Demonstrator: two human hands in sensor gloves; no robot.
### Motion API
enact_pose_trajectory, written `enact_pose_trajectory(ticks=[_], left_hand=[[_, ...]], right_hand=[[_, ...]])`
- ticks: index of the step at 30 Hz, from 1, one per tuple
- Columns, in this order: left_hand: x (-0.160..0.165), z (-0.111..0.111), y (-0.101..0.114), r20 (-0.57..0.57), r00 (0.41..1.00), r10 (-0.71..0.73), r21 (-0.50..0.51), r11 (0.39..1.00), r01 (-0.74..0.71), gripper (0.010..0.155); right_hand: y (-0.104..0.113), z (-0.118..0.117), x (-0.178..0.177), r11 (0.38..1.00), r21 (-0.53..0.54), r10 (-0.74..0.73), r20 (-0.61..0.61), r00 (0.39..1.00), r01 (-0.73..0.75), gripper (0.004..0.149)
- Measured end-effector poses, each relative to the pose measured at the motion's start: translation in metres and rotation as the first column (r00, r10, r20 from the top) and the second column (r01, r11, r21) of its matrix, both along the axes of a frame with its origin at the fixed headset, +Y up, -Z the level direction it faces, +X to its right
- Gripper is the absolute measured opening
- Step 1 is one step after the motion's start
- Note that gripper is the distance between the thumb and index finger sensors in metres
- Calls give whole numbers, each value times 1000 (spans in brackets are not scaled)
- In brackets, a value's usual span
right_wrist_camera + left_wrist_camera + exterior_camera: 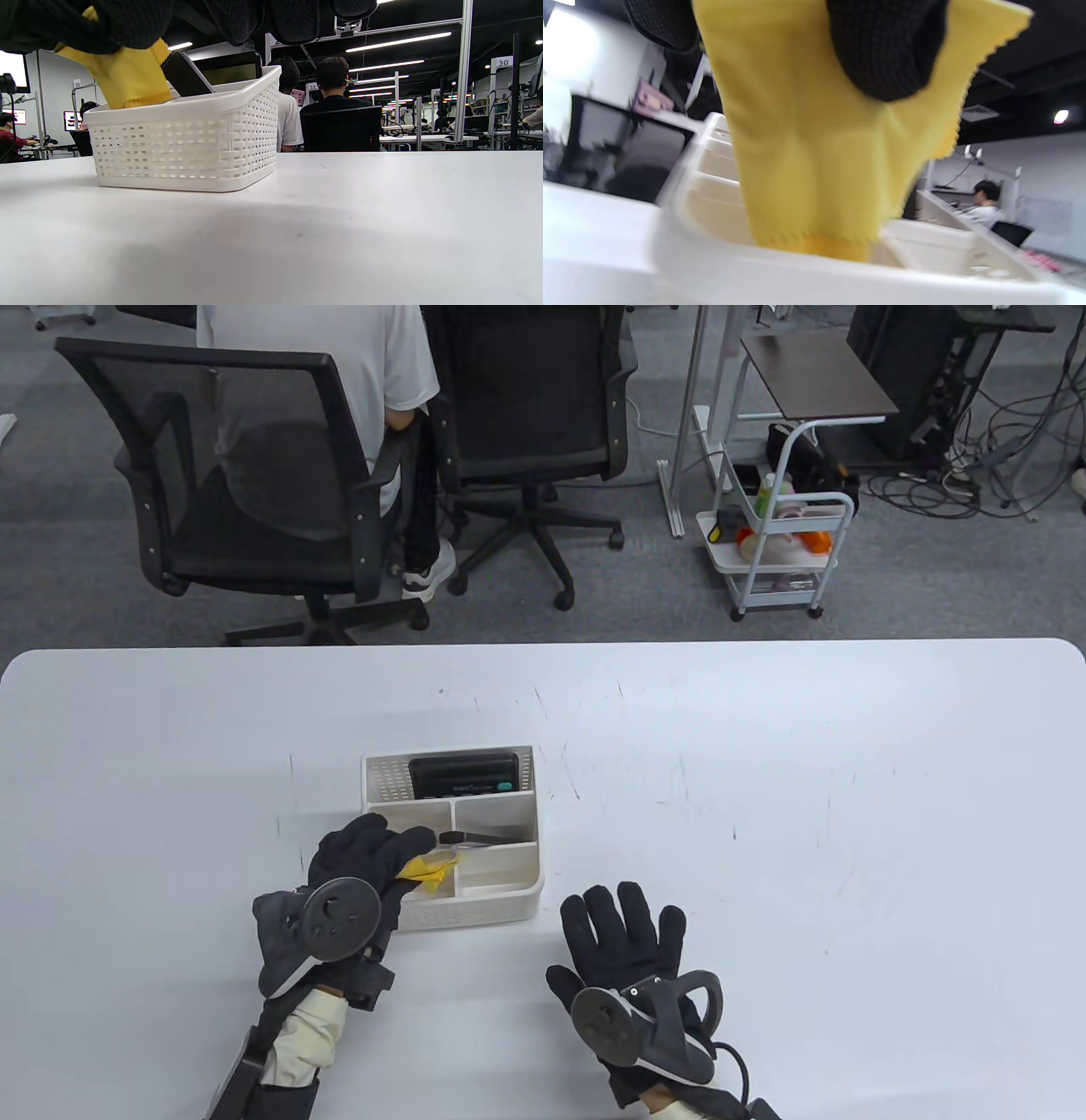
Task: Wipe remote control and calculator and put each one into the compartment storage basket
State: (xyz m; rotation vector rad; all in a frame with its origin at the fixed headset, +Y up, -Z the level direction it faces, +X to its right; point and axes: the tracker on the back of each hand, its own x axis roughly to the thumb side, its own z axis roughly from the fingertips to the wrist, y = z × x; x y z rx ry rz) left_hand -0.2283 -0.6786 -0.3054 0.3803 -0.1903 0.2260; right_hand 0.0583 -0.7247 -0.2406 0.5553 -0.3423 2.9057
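A white compartment storage basket (524, 899) stands on the table's near middle. The black calculator (463, 777) stands on edge in its back compartment. The black remote control (484, 838) leans in the middle right compartment, its top end visible as remote control (186, 76) above the basket (186, 144) rim. My left hand (373, 857) holds a yellow cloth (428, 869) over the basket's front left compartment; the cloth (814, 140) hangs down into the basket (721, 262), pinched under a fingertip (886, 46). My right hand (624, 929) lies flat and open on the table, right of the basket, holding nothing.
The white table (848, 814) stretches wide to the right and left of the basket. Beyond its far edge stand two black office chairs (254, 492), a seated person (339, 390) and a white trolley (780, 551).
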Motion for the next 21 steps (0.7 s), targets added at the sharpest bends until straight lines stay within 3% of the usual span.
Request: enact_pose_trajectory(ticks=[4,9,11,16,21], left_hand=[[1,-1,-10,-36,988,-151,17,988,151,44],[6,-5,-24,5,990,-143,-90,986,142,37],[9,-8,-29,11,979,-202,-126,971,202,37],[14,-14,-45,48,942,-333,-262,906,334,50],[13,-11,-40,36,946,-321,-224,920,321,60]], right_hand=[[-2,0,3,999,-37,-24,10,1000,25,70],[-4,0,7,997,-59,-42,20,999,43,70],[-4,-2,10,996,-67,-56,30,998,58,70],[-5,-4,14,993,-85,-84,45,995,88,69],[-5,-4,14,993,-78,-87,48,995,90,69]])
